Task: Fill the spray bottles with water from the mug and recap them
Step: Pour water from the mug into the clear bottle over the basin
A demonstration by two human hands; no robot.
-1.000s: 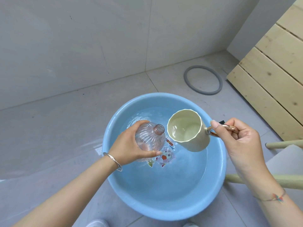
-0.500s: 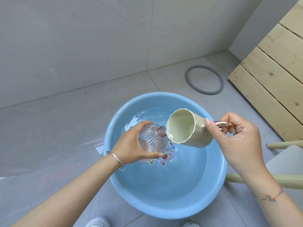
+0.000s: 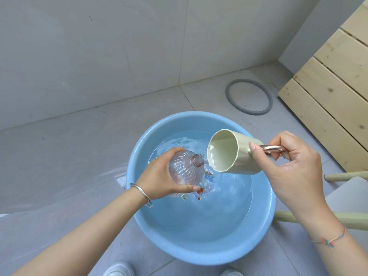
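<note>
- Head view, left side: left hand (image 3: 159, 176) wrapped round the body of the spray bottle (image 3: 185, 170), thumb on the near side. Thin metal bangle (image 3: 142, 194) at the wrist.
- Bottle: clear pinkish plastic, bulbous, ribbed top to bottom, with a narrow threaded neck. It is uncapped, tilted toward the mug and held over the water in the basin (image 3: 139, 216). No cap in view.
- Basin: round, smooth blue plastic on the tiled floor, partly filled, cartoon print on its bottom.
- Mug (image 3: 239, 156): pale cream, faceted wall, tipped almost onto its side. Its lip is just beside the bottle neck, and water breaks up around that neck.
- Right hand (image 3: 292, 162): fingers curled through the shiny metal handle (image 3: 272, 149), thumb pressed on the mug wall.
- Risk, as I judge it: wide lip against a small opening, so most of the pour may miss and fall back into the basin.
- Risk: wet ribbed plastic could slip or turn in the left hand.
- Risk: a steep tip may dump the water too fast.
- Far right: grey rubbery ring (image 3: 231, 96) flat on the floor, pale knotty wooden planks (image 3: 328, 96).
</note>
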